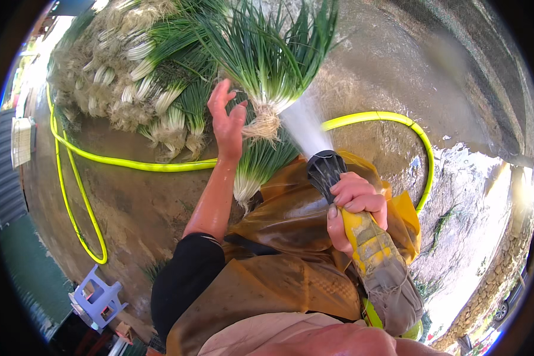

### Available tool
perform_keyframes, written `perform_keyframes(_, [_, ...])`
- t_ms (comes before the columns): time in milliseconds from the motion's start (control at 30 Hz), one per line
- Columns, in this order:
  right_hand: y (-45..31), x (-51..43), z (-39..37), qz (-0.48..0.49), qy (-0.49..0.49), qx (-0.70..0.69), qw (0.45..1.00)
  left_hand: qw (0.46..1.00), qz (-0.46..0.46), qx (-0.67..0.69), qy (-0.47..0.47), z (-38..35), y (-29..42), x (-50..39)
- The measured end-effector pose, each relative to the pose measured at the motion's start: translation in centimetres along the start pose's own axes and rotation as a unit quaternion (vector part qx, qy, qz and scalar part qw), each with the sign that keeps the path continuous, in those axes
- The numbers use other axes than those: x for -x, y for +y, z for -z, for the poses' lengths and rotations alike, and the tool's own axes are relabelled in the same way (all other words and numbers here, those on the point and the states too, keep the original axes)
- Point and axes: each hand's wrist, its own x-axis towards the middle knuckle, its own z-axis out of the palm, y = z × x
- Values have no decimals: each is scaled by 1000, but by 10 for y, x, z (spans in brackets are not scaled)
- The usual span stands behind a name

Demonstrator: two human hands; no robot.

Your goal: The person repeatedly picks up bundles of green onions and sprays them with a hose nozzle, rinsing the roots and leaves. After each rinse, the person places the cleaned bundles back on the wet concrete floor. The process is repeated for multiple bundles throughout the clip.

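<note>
My right hand (pixel 358 202) grips a spray gun (pixel 369 240), yellow with worn grey wrapping around its rear. From its black nozzle (pixel 325 167) a wide white jet of water (pixel 306 122) shoots forward. A bunch of green onions (pixel 276 71), leaves away from me and pale roots towards me, is beside the jet, its roots near my left hand (pixel 227 124). That hand is raised with fingers spread and does not visibly grip the bunch. Another green onion bunch (pixel 260 164) lies lower down, beside my orange-brown waterproof apron (pixel 293 213).
A big heap of green onion bunches (pixel 129 75) with shaggy roots lies at the upper left. A bright yellow hose (pixel 151 167) loops across the wet concrete floor (pixel 129 204) and curves round at right. A light blue plastic stool (pixel 99 297) stands at lower left.
</note>
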Motion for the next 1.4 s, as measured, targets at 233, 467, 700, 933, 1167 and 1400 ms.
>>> perform_keyframes(233, [-11, 14, -14, -9, -10, -27, 1000, 683, 450, 547, -181, -21, -142, 27])
perform_keyframes(467, [1, 21, -6, -70, -2, -9, 998, 805, 452, 380, -53, -11, -207, 92])
perform_keyframes(700, [12, 8, -5, -36, -5, -4, 999, 867, 407, 287, 23, 9, -176, 64])
perform_keyframes(933, [19, 3, -1, -11, 7, -1, 1000, 950, -80, -254, -161, 11, 4, -21])
perform_keyframes(1167, [-2, 3, -12, 4, 2, -34, 999, 736, 402, 541, -63, -1, -63, -26])
perform_keyframes(1400, [-13, 31, -11, -9, 11, -20, 1000, 762, 493, 386, -165, -19, -158, 39])
